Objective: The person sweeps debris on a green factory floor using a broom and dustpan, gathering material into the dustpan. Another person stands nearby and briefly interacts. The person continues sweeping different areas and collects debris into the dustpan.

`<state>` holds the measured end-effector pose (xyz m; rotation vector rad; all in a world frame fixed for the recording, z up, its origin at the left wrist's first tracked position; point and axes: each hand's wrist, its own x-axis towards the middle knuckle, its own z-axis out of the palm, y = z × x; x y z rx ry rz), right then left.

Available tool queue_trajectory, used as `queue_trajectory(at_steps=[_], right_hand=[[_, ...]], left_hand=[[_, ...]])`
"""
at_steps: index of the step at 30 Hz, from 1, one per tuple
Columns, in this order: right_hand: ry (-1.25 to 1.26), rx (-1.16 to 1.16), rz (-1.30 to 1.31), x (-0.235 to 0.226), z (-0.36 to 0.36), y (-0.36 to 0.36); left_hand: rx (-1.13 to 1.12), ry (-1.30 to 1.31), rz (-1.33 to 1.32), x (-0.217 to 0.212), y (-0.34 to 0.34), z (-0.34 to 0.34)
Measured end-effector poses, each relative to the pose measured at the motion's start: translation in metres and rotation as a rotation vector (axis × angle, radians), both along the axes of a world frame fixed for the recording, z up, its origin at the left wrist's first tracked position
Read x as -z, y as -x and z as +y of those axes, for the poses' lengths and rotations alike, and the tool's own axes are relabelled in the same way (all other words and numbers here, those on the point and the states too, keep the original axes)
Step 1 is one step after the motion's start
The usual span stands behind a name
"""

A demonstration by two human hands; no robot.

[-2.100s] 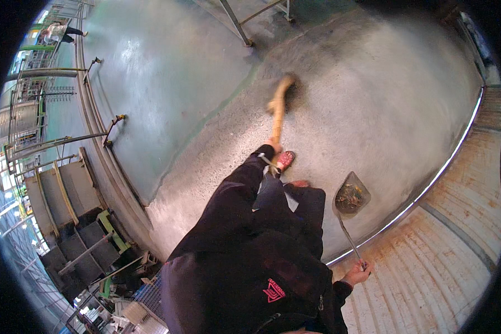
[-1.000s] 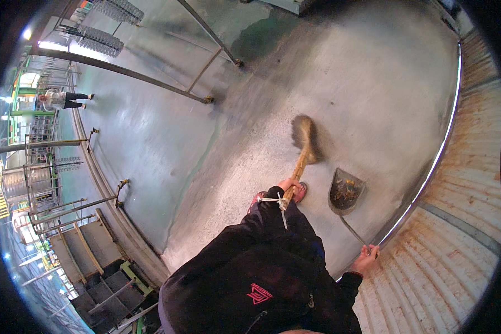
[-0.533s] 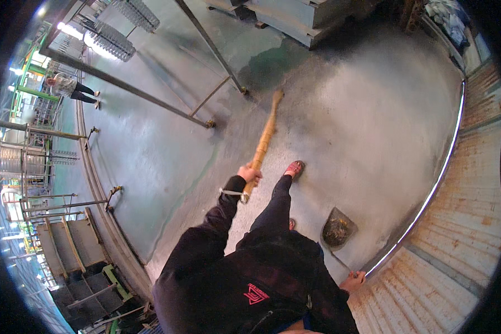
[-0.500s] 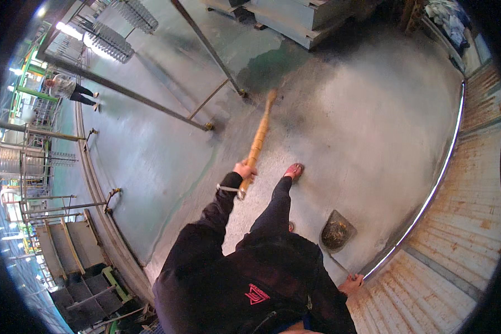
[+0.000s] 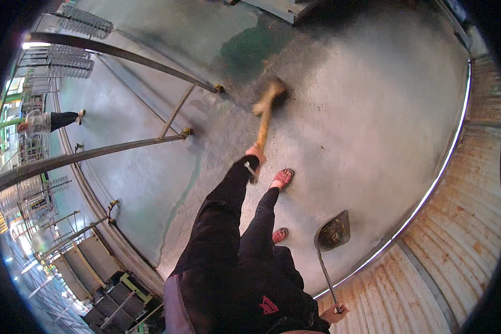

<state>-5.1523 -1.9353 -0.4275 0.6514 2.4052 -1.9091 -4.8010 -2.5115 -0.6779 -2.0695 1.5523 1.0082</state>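
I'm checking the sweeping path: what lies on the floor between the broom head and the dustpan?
Only bare grey floor between the broom head and the dustpan, per the head view.

A wooden-handled broom (image 5: 266, 114) slants forward, its blurred bristle head on the grey concrete floor (image 5: 362, 111). A long-handled metal dustpan (image 5: 333, 232), dirty inside, sits pan-down on the floor near a corrugated wall.

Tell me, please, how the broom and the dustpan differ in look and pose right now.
The broom has a pale wooden handle gripped by the left hand, while the dustpan has a thin metal handle held at its end by the right hand. The broom reaches far forward over the floor; the dustpan sits close to the person's feet. The broom head is blurred; the dustpan is sharp. Both touch the concrete floor.
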Motion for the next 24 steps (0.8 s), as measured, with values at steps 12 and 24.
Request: queue_trajectory(at_steps=[12, 24], right_hand=[[-0.563, -0.565, 0.144, 0.037, -0.003, -0.002], [-0.251, -0.048, -0.028, 0.005, -0.024, -0.035]], left_hand=[[-0.333, -0.593, 0.874, -0.21, -0.017, 0.067], [-0.622, -0.312, 0.6, -0.118, 0.039, 0.125]])
